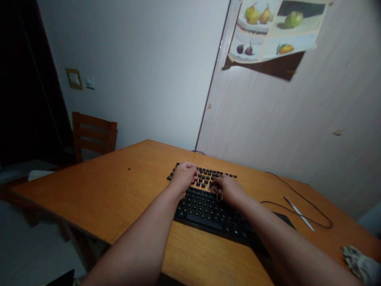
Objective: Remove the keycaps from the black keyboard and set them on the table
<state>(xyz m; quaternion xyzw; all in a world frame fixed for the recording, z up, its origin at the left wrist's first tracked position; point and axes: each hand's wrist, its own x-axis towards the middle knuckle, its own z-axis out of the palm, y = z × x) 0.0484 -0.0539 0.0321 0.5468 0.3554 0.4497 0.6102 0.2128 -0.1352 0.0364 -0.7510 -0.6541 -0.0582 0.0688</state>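
Observation:
A black keyboard [202, 208] lies on the wooden table with its keycaps off, bare switches showing. Beyond its far edge, several loose black keycaps [206, 177] are laid out in rows. My left hand [185, 174] is over the left part of these rows, fingers curled together; whether a keycap is between them is hidden. My right hand [228, 187] is closed at the keyboard's far edge, beside the right-hand keycaps. A thin wire loop, which looks like a keycap puller [219, 196], hangs from its fingers. My right forearm covers the keyboard's right part.
On the right lie a dark cable [297, 186], a white pen-like stick [299, 213] and a crumpled cloth [357, 260]. A small dark piece [129, 169] rests on the table's left half. Behind stand a wooden chair [93, 135] and the wall [149, 79].

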